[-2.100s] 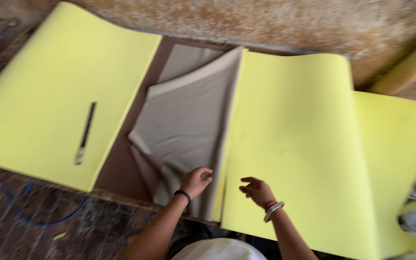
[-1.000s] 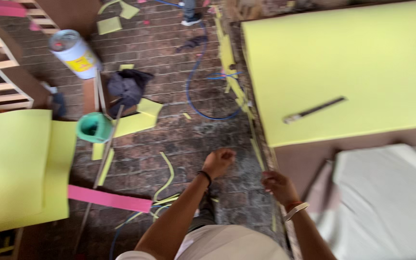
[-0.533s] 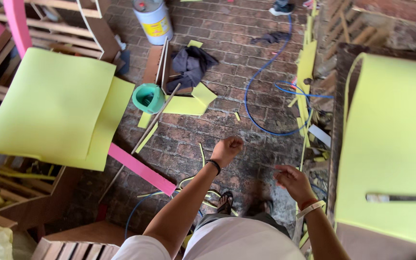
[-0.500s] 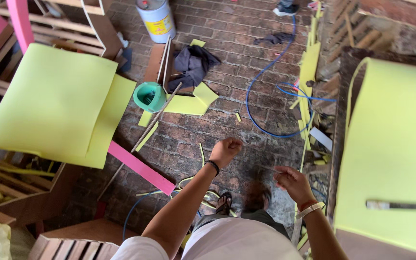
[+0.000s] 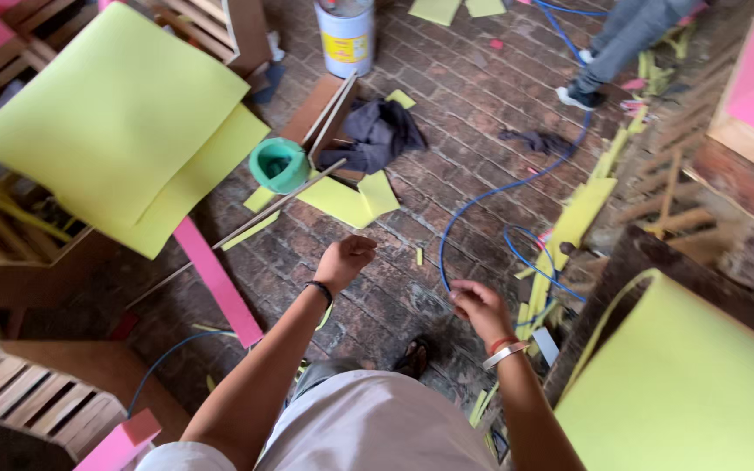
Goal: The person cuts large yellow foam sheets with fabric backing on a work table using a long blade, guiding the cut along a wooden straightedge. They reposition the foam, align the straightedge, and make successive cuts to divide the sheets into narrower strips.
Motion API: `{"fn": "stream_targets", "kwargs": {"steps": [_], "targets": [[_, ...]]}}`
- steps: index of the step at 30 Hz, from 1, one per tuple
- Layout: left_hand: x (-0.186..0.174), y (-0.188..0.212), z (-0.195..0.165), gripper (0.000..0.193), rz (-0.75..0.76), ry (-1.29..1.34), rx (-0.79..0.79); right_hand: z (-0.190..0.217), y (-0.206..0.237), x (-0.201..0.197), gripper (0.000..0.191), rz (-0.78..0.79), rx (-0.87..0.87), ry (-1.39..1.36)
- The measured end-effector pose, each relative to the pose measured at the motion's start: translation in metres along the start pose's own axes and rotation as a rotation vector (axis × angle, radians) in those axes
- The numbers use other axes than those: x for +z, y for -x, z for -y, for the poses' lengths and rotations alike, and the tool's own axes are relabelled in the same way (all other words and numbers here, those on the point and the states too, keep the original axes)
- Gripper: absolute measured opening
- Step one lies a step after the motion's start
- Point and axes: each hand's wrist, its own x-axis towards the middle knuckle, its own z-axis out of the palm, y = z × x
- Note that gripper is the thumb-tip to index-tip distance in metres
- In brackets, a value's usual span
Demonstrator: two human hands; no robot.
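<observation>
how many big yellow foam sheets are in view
3: two overlapping sheets at upper left on the crates, one at lower right beside the right hand. More may be hidden.

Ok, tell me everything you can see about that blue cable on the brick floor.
The blue cable is thin, smooth and flexible, plastic-coated by the look of it. It lies loose on the brick floor, running from the top of the picture past another person's shoe, curving down toward the right hand, then looping beside yellow foam strips. Whether the hand touches it is unclear. Neither end shows.

Matt yellow foam sheet [image 5: 115,122], rough brick floor [image 5: 447,96]
</observation>
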Motion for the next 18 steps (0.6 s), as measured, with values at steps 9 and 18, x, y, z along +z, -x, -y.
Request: {"fn": "stream_targets", "kwargs": {"steps": [9, 18], "targets": [[-0.031, -0.044, 0.013, 0.029, -0.106, 0.205, -0.058, 0.05, -0.096, 0.021, 0.025, 0.104, 0.02, 0.114], [-0.112, -0.136, 0.053, 0.025, -0.255, 0.407, -0.061, 0.101, -0.221, 0.12, 0.032, 0.38, 0.057, 0.211]]}}
